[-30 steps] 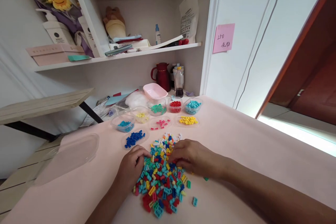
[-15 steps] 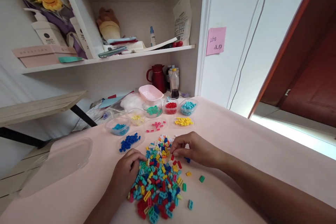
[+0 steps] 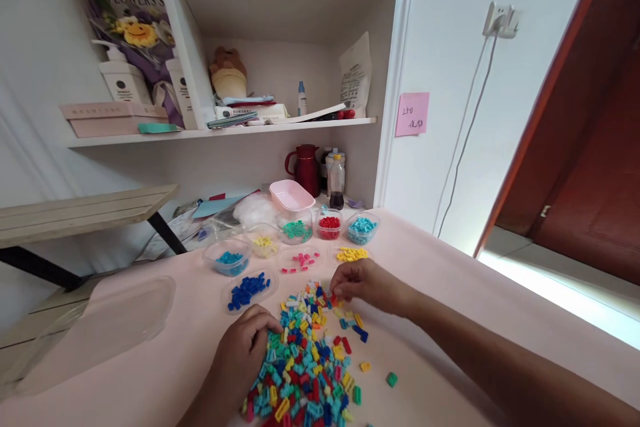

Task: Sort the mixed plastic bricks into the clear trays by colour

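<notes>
Pink table (image 3: 450,293), left hand (image 3: 243,353) curled on brick pile (image 3: 305,360), right hand (image 3: 363,283) pinching red brick (image 3: 333,298)

Two bare forearms, no sleeves anywhere along what shows. Left hand (image 3: 243,353) bare: no glove, no ring, no watch or band at the wrist. Right hand (image 3: 363,285) likewise bare, with no ring on the fingers in view and nothing worn on the wrist. Right forearm uncovered all the way to the near right corner; left forearm uncovered down to the near edge. Nails short and unpainted where visible.
</notes>
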A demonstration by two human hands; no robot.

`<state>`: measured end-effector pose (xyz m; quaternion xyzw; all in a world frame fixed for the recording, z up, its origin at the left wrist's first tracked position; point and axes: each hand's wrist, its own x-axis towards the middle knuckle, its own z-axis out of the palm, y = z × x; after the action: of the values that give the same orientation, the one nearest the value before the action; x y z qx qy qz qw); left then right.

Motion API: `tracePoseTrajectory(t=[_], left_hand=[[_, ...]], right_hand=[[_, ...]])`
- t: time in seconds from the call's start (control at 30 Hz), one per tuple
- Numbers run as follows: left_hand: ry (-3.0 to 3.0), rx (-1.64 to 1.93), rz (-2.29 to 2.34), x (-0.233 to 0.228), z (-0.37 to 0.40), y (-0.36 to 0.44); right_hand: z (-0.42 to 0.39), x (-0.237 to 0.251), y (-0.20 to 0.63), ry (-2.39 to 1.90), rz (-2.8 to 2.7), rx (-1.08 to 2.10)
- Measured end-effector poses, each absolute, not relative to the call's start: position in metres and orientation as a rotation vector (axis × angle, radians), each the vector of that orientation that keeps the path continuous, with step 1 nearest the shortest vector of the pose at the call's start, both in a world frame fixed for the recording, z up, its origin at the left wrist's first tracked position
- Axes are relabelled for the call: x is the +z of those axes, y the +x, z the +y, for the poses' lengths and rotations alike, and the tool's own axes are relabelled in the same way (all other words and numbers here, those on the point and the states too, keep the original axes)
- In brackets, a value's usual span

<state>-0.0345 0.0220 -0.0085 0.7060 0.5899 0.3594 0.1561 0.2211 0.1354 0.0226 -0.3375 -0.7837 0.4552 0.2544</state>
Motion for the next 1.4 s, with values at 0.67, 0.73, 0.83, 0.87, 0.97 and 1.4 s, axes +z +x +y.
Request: tracePoseTrajectory(t=[0.67, 0.73, 0.83, 0.87, 0.97, 1.4], left_hand=[[1.855, 1.057, 1.656, -0.008, 0.022, -0.035], [1.842, 1.054, 1.655, -0.008, 0.022, -0.035], [1.850, 1.052, 1.654, -0.009, 0.023, -0.036], [1.855, 1.042, 1.658, -0.010, 0.023, -0.037], [1.871, 1.005, 1.681, -0.010, 0.023, -0.037], [1.980, 0.954, 1.728, -0.012, 0.025, -0.040]], right_hand=[[0.171, 0.040, 0.250, -0.967, -1.651, 1.158], [0.150, 0.037, 0.252, -0.989, -1.795, 1.275], [0.133, 0.026, 0.251, -1.051, -2.080, 1.276], [0.130, 0.022, 0.250, -1.062, -2.145, 1.238], [0.127, 0.013, 0.247, -1.065, -2.251, 1.173], [0.117, 0.021, 0.249, -0.946, -2.487, 0.953]])
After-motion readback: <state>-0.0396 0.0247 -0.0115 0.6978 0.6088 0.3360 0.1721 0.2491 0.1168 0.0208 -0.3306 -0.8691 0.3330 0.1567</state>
